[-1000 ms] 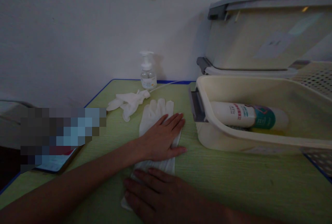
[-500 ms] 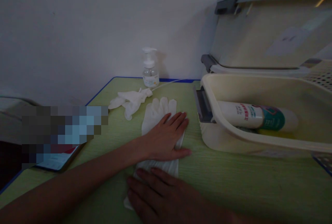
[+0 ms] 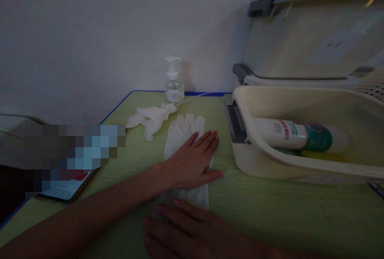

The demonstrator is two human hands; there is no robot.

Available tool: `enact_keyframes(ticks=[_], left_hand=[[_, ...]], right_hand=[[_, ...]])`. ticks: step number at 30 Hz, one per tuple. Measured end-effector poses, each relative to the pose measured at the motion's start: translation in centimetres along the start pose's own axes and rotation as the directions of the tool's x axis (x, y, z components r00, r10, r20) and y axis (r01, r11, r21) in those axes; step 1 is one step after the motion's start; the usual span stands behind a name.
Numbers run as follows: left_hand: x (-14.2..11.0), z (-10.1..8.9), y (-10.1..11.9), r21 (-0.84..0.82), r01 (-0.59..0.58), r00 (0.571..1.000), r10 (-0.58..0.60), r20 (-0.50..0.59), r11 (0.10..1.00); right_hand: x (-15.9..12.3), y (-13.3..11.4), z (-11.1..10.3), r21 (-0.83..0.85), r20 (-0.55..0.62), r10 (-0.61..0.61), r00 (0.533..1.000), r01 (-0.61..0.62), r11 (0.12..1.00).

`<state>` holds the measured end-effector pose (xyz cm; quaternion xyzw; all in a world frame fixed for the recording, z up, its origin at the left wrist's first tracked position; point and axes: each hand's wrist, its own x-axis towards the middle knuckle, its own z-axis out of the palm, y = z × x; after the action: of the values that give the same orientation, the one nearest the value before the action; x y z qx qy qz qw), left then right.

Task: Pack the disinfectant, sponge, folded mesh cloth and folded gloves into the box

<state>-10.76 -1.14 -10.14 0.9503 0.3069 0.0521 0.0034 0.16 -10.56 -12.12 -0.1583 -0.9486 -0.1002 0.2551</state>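
A white disposable glove lies flat on the green table, its fingers pointing toward the wall. Across its palm part rests my left hand, open with the fingers stretched out and the thumb on the table to the right. Nearer to me, my right hand lies palm down over the glove's cuff end, fingers extended and slightly apart. Both hands hide parts of the glove. A second white glove, crumpled, sits beyond it to the left.
Behind the gloves stands a clear pump bottle. On the right, a cream plastic basket holds a white and green bottle, with a lidded storage box behind. A partly blurred-out phone or tablet lies at the table's left edge.
My right hand has slid a little toward me along the glove, now covering its cuff end. My left hand stays in nearly the same place on it.
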Motion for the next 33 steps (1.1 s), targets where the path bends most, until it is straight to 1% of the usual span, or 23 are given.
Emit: enact_keyframes(ticks=[4, 11, 17, 19, 21, 26, 30, 33], left_hand=[[0.0, -0.2, 0.1, 0.012, 0.008, 1.000, -0.007, -0.023, 1.000], [0.1, -0.5, 0.3, 0.001, 0.026, 0.997, -0.026, -0.070, 1.000], [0.5, 0.3, 0.1, -0.033, 0.041, 0.999, -0.041, 0.018, 0.999], [0.6, 0.5, 0.1, -0.030, 0.040, 0.999, -0.040, 0.020, 0.999], [0.6, 0.5, 0.1, -0.030, 0.043, 0.999, -0.043, 0.016, 0.999], [0.7, 0.2, 0.3, -0.037, 0.054, 0.998, -0.053, 0.016, 0.998], [0.7, 0.1, 0.2, -0.044, 0.052, 0.999, -0.052, 0.014, 0.998], [0.7, 0.2, 0.1, -0.057, 0.050, 0.999, -0.049, 0.016, 0.997]], right_hand=[[0.0, 0.0, -0.1, -0.013, -0.050, -0.003, 0.999, 0.003, 1.000], [0.0, 0.0, 0.0, 0.010, -0.056, 0.005, 0.998, -0.005, 1.000], [0.0, -0.1, 0.4, 0.020, -0.037, 0.008, 0.999, -0.008, 1.000], [0.1, -0.1, 0.4, 0.025, -0.038, 0.009, 0.999, -0.008, 1.000], [0.2, -0.1, 0.4, 0.033, -0.063, 0.013, 0.998, -0.011, 0.999], [0.6, 0.0, 0.0, 0.054, -0.079, 0.020, 0.997, -0.016, 0.998], [0.6, 0.0, -0.3, 0.068, -0.046, 0.020, 0.999, -0.017, 0.998], [0.5, 0.0, -0.6, 0.080, 0.016, 0.014, 1.000, -0.015, 0.997]])
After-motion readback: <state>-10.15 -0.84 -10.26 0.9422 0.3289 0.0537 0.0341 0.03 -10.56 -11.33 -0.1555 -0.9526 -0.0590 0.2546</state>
